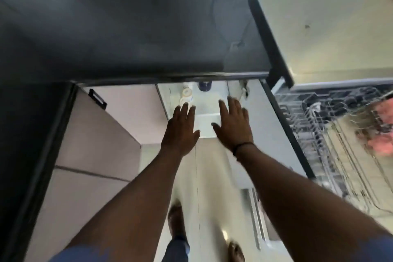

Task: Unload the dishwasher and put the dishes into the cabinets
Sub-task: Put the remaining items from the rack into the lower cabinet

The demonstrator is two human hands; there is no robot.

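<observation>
A dark countertop (127, 27) fills the top of the view, and below its front edge, at far left, a pale cabinet door (102, 125) with a black handle (97, 98) stands closed. Just right of it an open cabinet (204, 100) shows a white shelf; at the shelf's left edge sits a stack of pale cups (187, 94), and a dark blue cup (204, 86) stands toward the back under the counter edge. The left hand (180, 130) reaches toward the shelf, fingers straight and spread, holding nothing. The right hand (234, 125), a dark band at its wrist, is likewise flat and empty. At far right the dishwasher rack (331, 134) is pulled out, with blurred pink items (382, 125) near its right edge.
</observation>
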